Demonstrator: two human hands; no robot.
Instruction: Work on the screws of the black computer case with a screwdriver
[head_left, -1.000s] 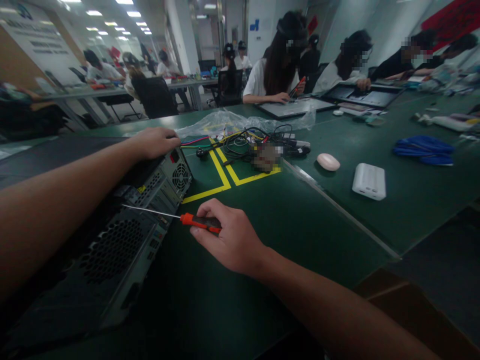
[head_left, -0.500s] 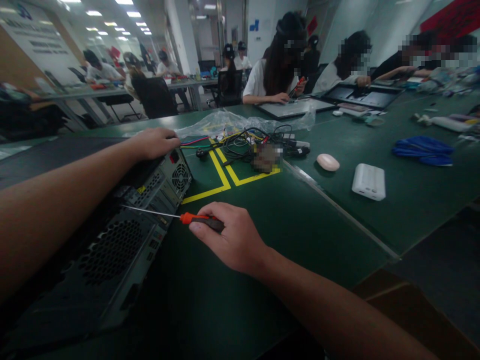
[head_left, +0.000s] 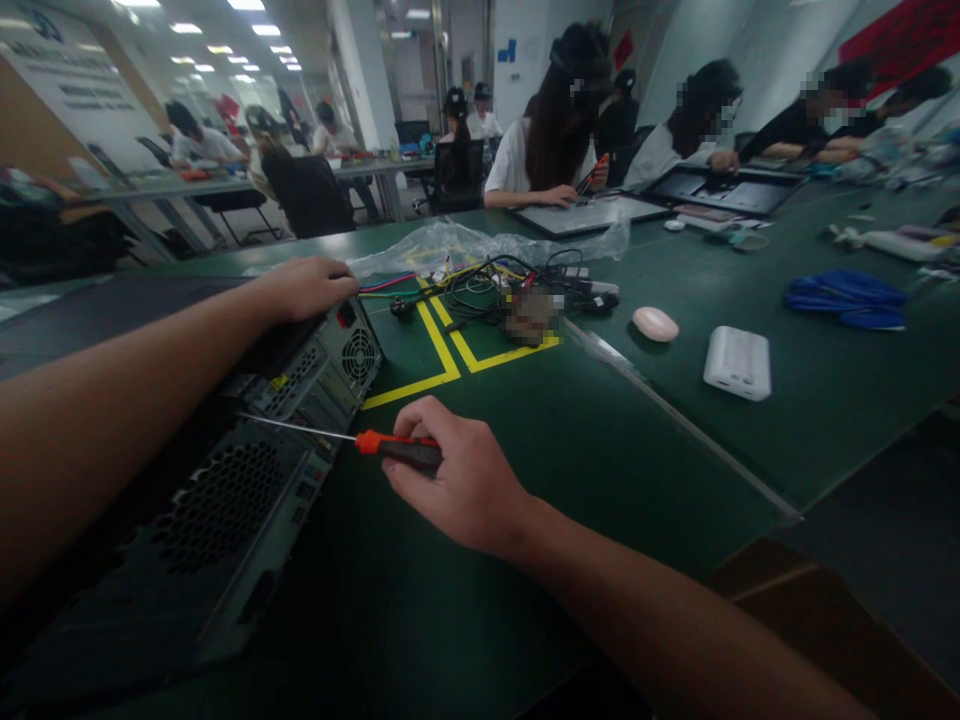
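A dark desktop computer case (head_left: 217, 500) lies on the green table at the left, its rear panel with vents and ports facing me. My left hand (head_left: 315, 284) rests on the case's top near the far corner, palm down with fingers stretched toward the edge; its thumb is hidden. In my closed right hand (head_left: 461, 475) is a screwdriver (head_left: 405, 448) with an orange and black handle. Its thin shaft points left, and the tip is at the rear panel beneath my left forearm. I cannot make out what the tip touches.
Beyond the case lie tangled cables (head_left: 487, 290) and clear plastic film (head_left: 420, 240). Yellow tape (head_left: 420, 389) marks the table. At the right are a pink oval object (head_left: 655, 323), a white box-shaped device (head_left: 737, 362) and a blue bundle (head_left: 844, 297). Co-workers handle flat panels opposite.
My right hand has shifted slightly, tilting the screwdriver handle, with the shaft a little further left. My left hand stays on the case.
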